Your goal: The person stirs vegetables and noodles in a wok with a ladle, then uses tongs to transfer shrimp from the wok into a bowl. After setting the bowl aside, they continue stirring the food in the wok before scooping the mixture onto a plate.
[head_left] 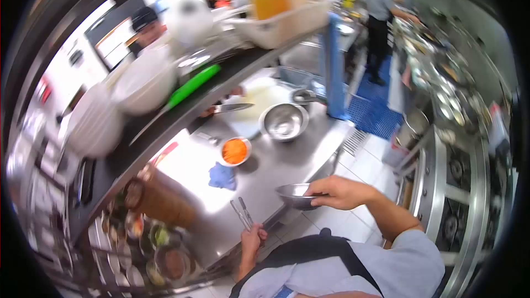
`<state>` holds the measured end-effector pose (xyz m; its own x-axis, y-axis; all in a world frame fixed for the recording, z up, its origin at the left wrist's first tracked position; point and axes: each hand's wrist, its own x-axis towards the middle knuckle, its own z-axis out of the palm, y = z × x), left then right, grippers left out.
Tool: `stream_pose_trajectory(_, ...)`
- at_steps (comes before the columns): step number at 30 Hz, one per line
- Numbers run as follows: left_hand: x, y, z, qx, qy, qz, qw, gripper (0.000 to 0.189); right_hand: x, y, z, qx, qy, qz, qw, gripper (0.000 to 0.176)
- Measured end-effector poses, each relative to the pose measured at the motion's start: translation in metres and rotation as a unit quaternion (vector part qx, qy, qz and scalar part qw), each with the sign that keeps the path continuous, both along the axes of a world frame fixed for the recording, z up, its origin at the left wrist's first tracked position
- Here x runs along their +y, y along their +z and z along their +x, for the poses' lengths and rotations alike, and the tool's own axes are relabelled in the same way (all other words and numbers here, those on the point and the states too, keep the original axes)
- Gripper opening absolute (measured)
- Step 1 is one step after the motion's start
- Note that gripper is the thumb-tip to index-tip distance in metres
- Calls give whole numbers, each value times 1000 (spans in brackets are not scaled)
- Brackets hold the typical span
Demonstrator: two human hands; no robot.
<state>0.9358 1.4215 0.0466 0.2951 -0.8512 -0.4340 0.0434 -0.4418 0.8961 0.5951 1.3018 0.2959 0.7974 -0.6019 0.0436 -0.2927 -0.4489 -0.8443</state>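
Note:
My right hand point(345, 192) grips the rim of a dark metal bowl point(292, 201), thumb over the edge, above the front edge of the steel counter point(265, 174). My left hand point(253, 239) is closed around a pair of metal tongs point(241, 214), which point up and away from me. Beyond them on the counter lies a crumpled blue cloth point(222, 176). A small white bowl of orange shreds, perhaps carrot point(234, 152), stands behind the cloth. Farther back sits a larger shiny steel bowl point(283, 122).
Across the counter, a co-worker's hand holds a knife point(234, 107) over a white board point(248, 124). An overhead shelf point(232, 69) carries stacked white bowls point(146, 80) and a green-handled knife point(193, 85). Stoves point(452, 187) line the right; another person point(380, 22) stands down the aisle.

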Motion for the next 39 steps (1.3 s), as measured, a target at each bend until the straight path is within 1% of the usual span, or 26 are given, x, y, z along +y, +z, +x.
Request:
stream_pose_trajectory(1, -24, 5, -28, 32, -12, 9, 999, 34, -4, -41, -31, 42, -37, 14, 998, 30)
stream_pose_trajectory(3, -71, 11, -84, 91, -62, 29, 994, 35, -2, -148, -86, -7, -172, 61, 983, 40)
stream_pose_trajectory(5, -118, 15, -130, 135, -125, 45, 982, 37, 0, -212, -129, 10, -292, 77, 953, 49)
stream_pose_trajectory(6, -143, 18, -154, 97, -177, 45, 978, 41, -1, -245, -147, 12, -329, 115, 937, 42)
stream_pose_trajectory(7, -168, 19, -178, 113, -211, 44, 970, 42, -5, -264, -163, 19, -338, 173, 925, 31)
stream_pose_trajectory(9, -213, 12, -227, 147, -279, 45, 948, 43, -14, -298, -184, -10, -373, 217, 902, 23)
stream_pose_trajectory(11, -257, -14, -281, 87, -327, 7, 941, 50, -25, -283, -201, -47, -366, 257, 893, 24)
stream_pose_trajectory(12, -278, -25, -308, 47, -359, -18, 932, 52, -37, -288, -206, -15, -380, 259, 888, 34)
stream_pose_trajectory(13, -294, -32, -336, 8, -389, -44, 920, 54, -47, -275, -213, -25, -371, 246, 895, 47)
stream_pose_trajectory(15, -315, -12, -392, -8, -434, -15, 901, 55, -70, -268, -226, 0, -372, 170, 913, 58)
stream_pose_trajectory(16, -326, -4, -409, -17, -456, -1, 890, 56, -84, -255, -231, 15, -394, 146, 907, 69)
stream_pose_trajectory(19, -366, -30, -462, -59, -545, -34, 835, 60, -128, -224, -252, 58, -427, 251, 867, 65)
stream_pose_trajectory(20, -373, -30, -483, -27, -523, -97, 847, 63, -137, -228, -263, 51, -463, 218, 858, 61)
stream_pose_trajectory(22, -394, -18, -514, -49, -558, -113, 821, 61, -155, -246, -276, 26, -525, 152, 837, 53)
stream_pose_trajectory(24, -413, -11, -533, -79, -584, -134, 796, 58, -170, -261, -292, -21, -567, 149, 810, 48)
stream_pose_trajectory(25, -423, -19, -544, -87, -605, -138, 779, 58, -179, -264, -301, -45, -587, 147, 795, 46)
stream_pose_trajectory(27, -446, -36, -565, -102, -646, -145, 742, 57, -198, -273, -322, -45, -594, 140, 791, 40)
stream_pose_trajectory(28, -457, -31, -574, -107, -678, -102, 720, 61, -207, -284, -334, -46, -601, 145, 785, 40)
stream_pose_trajectory(31, -490, -54, -604, 4, -645, -134, 753, 64, -237, -321, -377, -69, -619, 152, 768, 42)
stream_pose_trajectory(32, -509, -53, -615, 33, -640, -93, 762, 63, -249, -319, -395, -72, -623, 158, 762, 44)
stream_pose_trajectory(33, -515, -51, -628, 143, -541, -76, 825, 58, -261, -316, -413, -78, -627, 164, 758, 46)
stream_pose_trajectory(34, -535, -62, -638, 144, -505, -42, 850, 55, -274, -296, -434, -32, -627, 171, 760, 50)
stream_pose_trajectory(35, -557, -60, -648, 145, -469, -9, 871, 51, -289, -291, -453, -23, -615, 172, 769, 49)
stream_pose_trajectory(36, -576, -58, -657, 122, -450, 53, 883, 40, -303, -285, -471, -13, -603, 172, 778, 47)
stream_pose_trajectory(37, -598, -66, -666, 98, -454, 107, 879, 39, -318, -280, -492, -1, -591, 170, 789, 46)
stream_pose_trajectory(39, -628, -56, -687, 77, -479, 139, 864, 40, -349, -280, -528, 5, -525, 150, 837, 42)
